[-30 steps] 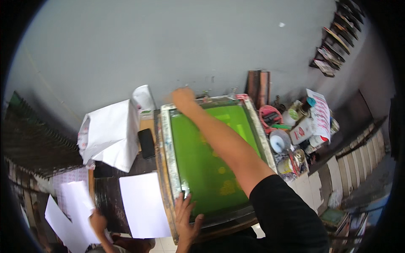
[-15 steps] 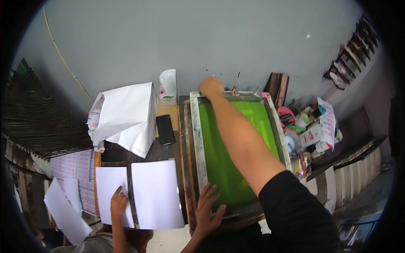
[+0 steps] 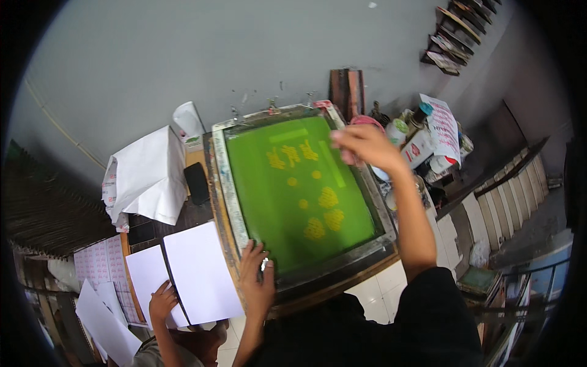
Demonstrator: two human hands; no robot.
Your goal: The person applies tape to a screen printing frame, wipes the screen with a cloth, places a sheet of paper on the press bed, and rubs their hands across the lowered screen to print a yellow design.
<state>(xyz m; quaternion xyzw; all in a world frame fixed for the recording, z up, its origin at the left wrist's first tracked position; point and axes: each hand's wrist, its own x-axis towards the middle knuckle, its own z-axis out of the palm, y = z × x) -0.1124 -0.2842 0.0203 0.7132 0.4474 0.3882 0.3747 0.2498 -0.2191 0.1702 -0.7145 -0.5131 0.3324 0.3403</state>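
A screen-printing screen lies in front of me, its mesh green with yellowish stencil marks. Its pale, stained frame is bordered by dark tape inside. My left hand rests at the near left corner of this frame, fingers stretched out and open. Something small and shiny shows by its thumb. Over the right side of the screen hovers my right hand, its fingers curled together and slightly blurred; whether anything is between them is hidden. Small metal hinge clamps sit along the far edge.
To the left are two white paper stacks, with another person's hand on one. Beyond lie a black phone and a white paper-wrapped bundle. Containers crowd the right side. Squeegees hang on the grey wall.
My right hand has come back from the far left corner of the frame to above its right side, uncovering the stencil marks. My left hand stays by the near left corner. The view has shifted right.
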